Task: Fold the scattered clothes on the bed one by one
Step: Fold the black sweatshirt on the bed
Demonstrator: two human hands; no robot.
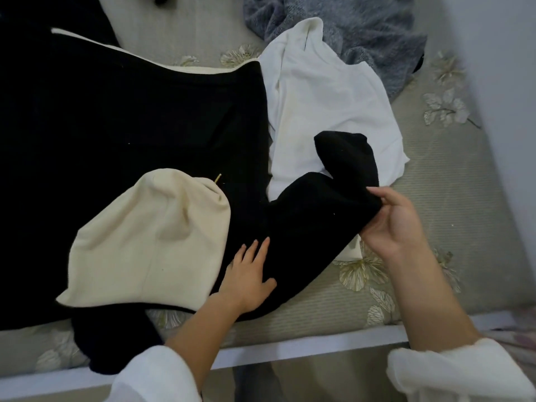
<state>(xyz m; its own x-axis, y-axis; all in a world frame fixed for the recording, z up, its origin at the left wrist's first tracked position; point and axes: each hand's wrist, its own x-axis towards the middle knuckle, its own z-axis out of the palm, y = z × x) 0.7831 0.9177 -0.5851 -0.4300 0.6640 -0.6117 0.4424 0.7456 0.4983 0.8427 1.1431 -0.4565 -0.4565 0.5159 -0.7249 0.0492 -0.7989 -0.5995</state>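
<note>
Two hands, one garment: the black hoodie (pixel 130 117) is spread over the left half of the bed (pixel 452 184) and runs down to the front edge. Its cream hood (pixel 150 236) lies flopped on the body, near that front edge. Just right of it, the left hand (pixel 249 274) lies flat, fingers straight, pressing the black cloth down. Further right, the sleeve (pixel 313 204) lifts off the bed and bends over. The right hand (pixel 397 224) grips it at that bend with curled fingers, and the cuff end pokes out above the white top (pixel 327 91).

The hoodie looks like thick fleece: soft, limp, a bit heavy, nothing to break, likely to sag wherever it isn't held. The best hold, on this reading, is at the cuff or shoulder seam, with a flat palm pinning the body so it doesn't drag.

The white top lies crumpled behind the sleeve, against the hoodie's right edge. A grey knit (pixel 342 27) is heaped at the far edge, touching the top. The bed cover is ribbed and flowered, probably grippy enough. A white rail (pixel 290 348) runs along the front, and a pale wall (pixel 507 68) stands close on the right, so room there looks tight.
</note>
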